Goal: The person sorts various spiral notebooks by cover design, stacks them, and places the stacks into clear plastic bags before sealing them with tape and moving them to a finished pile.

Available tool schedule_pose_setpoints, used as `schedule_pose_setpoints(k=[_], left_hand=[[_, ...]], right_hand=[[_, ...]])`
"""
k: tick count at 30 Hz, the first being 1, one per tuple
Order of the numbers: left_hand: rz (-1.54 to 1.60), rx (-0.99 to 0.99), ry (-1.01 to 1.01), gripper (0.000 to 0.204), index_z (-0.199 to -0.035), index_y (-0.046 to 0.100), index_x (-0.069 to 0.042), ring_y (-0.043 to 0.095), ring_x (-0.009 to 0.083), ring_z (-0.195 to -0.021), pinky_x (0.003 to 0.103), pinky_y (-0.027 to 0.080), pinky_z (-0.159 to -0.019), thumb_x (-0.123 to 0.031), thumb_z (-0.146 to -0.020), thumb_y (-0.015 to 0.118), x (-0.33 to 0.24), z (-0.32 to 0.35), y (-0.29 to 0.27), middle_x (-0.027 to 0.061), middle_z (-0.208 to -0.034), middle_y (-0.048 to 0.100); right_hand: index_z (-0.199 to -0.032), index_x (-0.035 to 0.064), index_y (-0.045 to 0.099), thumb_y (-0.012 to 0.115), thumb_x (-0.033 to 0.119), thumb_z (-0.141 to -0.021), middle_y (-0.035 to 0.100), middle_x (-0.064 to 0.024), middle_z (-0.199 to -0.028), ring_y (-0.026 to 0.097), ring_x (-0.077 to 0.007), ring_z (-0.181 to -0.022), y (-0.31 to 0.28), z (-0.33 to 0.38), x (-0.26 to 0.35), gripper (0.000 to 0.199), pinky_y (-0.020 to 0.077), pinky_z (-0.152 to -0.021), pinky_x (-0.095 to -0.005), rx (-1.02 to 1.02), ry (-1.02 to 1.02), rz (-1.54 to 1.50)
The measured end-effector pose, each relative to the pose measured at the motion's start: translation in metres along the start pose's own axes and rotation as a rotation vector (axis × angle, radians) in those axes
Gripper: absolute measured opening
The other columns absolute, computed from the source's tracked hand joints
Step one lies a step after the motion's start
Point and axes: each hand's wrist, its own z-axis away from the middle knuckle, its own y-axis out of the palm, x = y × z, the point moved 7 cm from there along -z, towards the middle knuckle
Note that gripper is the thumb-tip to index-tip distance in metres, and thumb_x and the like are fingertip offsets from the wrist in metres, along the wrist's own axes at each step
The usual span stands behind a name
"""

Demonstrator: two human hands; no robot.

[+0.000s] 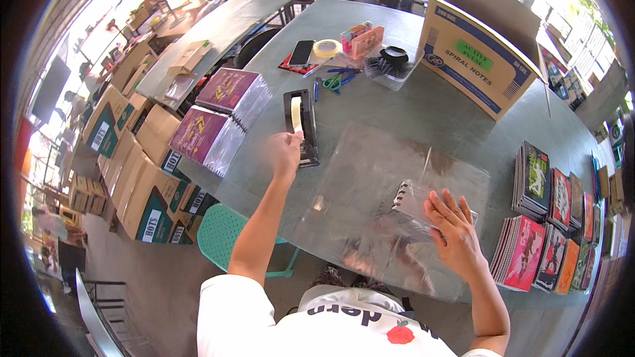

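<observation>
My left hand (pixel 286 155), partly blurred, is closed at the near side of the roll of tape (pixel 296 114) in a black tape dispenser (pixel 308 139), its fingertips pinching the tape. My right hand (pixel 455 230) lies flat with fingers stretched out on a spiral notebook (pixel 411 199) wrapped in clear plastic. The notebook's black coil shows at its left end; my hand hides much of the rest. Beneath and around it spreads a large clear plastic sheet (pixel 350 178) on the grey-green table (pixel 377 23).
Wrapped purple notebooks (pixel 210 133) stand in two stacks at left. Several notebook stacks (pixel 522 251) line the right side. Beyond are a large open carton (pixel 476 53), a plastic tub (pixel 391 69), green scissors (pixel 336 81), a phone (pixel 301 53) and a yellow tape roll (pixel 327 48). A green stool (pixel 228 235) stands below.
</observation>
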Motion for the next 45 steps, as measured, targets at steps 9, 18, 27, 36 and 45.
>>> schedule_pose_setpoints(k=[9, 18, 27, 36, 45], left_hand=[[-0.418, 0.197, 0.389, 0.018, -0.080, 0.064, -0.002, 0.049, 0.0074, -0.048, 0.023, 0.037, -0.043, -0.020, -0.082, 0.063, 0.026, 0.028, -0.013, 0.0032, -0.062, 0.059], [0.795, 0.851, -0.077, 0.022, -0.075, 0.064, 0.000, 0.048, 0.0067, -0.049, 0.021, 0.036, -0.044, -0.019, -0.086, 0.061, -0.109, 0.257, 0.099, 0.0008, -0.060, 0.057], [0.244, 0.345, 0.491, 0.021, -0.072, 0.061, 0.000, 0.055, 0.0159, -0.049, 0.031, 0.044, -0.050, -0.018, -0.075, 0.071, -0.060, 0.241, 0.092, 0.0067, -0.063, 0.064], [0.230, -0.030, 0.920, 0.061, -0.109, 0.047, -0.016, 0.042, 0.0296, -0.108, 0.037, 0.038, -0.089, -0.043, -0.064, 0.078, -0.115, 0.261, 0.044, 0.0117, -0.112, 0.040], [-0.098, -0.155, 0.982, 0.077, -0.124, 0.040, -0.014, 0.035, 0.0328, -0.118, 0.051, 0.032, -0.095, -0.058, -0.067, 0.068, -0.068, 0.254, 0.061, 0.0176, -0.127, 0.032]], right_hand=[[-0.128, 0.0096, 0.046, 0.059, 0.002, -0.076, 0.039, -0.0061, -0.138, 0.032, -0.0265, -0.130, -0.004, 0.000, -0.001, 0.054, 0.0236, -0.106, -0.0454, -0.034, 0.008, 0.018], [-0.130, 0.0080, 0.043, 0.056, 0.000, -0.077, 0.035, -0.0076, -0.140, 0.029, -0.0279, -0.131, -0.004, 0.005, -0.007, 0.055, 0.0231, -0.106, -0.0452, -0.013, -0.049, -0.047], [-0.118, 0.0059, 0.055, 0.061, 0.013, -0.076, 0.047, -0.0080, -0.130, 0.041, -0.0270, -0.123, 0.003, 0.019, 0.010, 0.042, 0.0310, -0.100, -0.0426, -0.194, -0.112, 0.035], [-0.105, 0.0041, 0.063, 0.055, 0.016, -0.086, 0.057, -0.0098, -0.119, 0.049, -0.0273, -0.116, -0.013, 0.010, -0.006, 0.024, 0.0350, -0.097, -0.0390, -0.236, -0.065, -0.227], [-0.096, 0.0032, 0.064, 0.053, 0.023, -0.087, 0.061, -0.0109, -0.111, 0.052, -0.0235, -0.112, -0.015, 0.038, -0.024, 0.025, 0.0390, -0.093, -0.0383, -0.305, 0.090, -0.599]])
